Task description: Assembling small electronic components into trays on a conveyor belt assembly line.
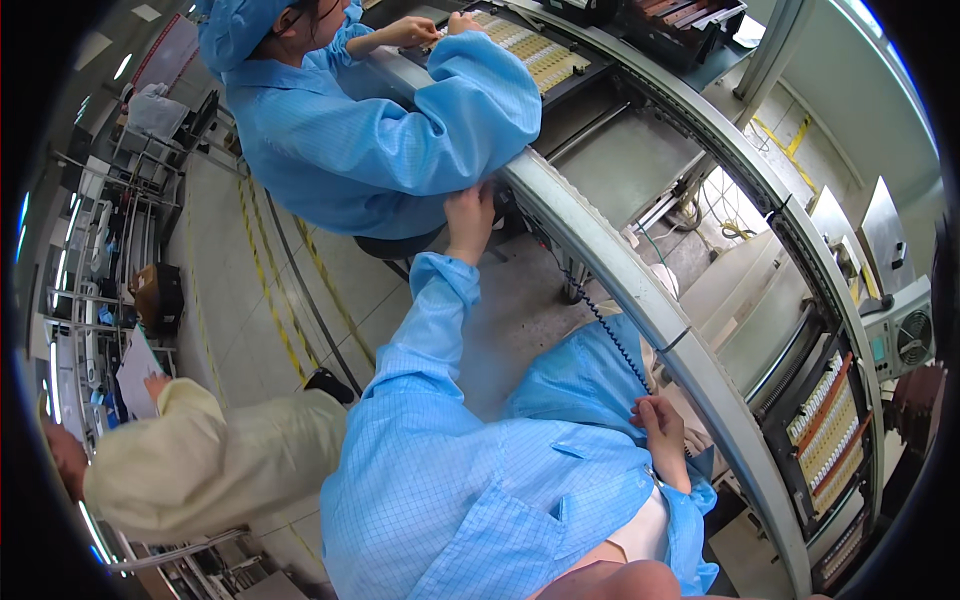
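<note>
Left hand (468, 225)'s up by a coworker's sleeve (465, 130), can't tell what its fingers are doing. Cord (608, 328) slants down-right beside the rail (600, 245) to the right hand (663, 434), way nearer, fingers curled; can't tell if they're pinching it.
</note>
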`<state>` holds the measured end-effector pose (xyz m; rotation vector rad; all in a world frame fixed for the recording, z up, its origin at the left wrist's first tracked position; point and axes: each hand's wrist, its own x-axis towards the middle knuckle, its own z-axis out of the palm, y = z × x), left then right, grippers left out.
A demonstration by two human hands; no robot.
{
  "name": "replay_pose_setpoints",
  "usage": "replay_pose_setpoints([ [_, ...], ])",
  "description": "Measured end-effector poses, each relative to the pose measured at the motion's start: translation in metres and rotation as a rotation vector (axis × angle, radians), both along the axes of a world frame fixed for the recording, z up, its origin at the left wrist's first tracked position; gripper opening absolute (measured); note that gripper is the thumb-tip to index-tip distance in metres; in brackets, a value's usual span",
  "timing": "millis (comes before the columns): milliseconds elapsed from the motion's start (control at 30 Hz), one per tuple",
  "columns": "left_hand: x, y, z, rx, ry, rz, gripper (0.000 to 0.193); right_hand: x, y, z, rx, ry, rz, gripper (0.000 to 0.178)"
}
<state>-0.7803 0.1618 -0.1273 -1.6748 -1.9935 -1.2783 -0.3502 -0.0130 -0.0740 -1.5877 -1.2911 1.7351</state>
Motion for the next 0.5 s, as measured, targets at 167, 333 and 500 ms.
replay_pose_setpoints([
  [167,0.0,0.007,0.0,-0.082,0.016,0.035,0.011,0.0,-0.002,-0.003,-0.014,-0.031,0.026,0.025],
  [333,-0.023,0.015,-0.03,-0.194,-0.191,-0.074,0.021,0.004,-0.003,-0.004,-0.028,-0.057,0.057,0.023],
  [500,-0.053,0.021,-0.058,-0.167,-0.136,-0.031,0.038,-0.001,0.0,0.001,0.04,-0.131,0.091,0.02],
])
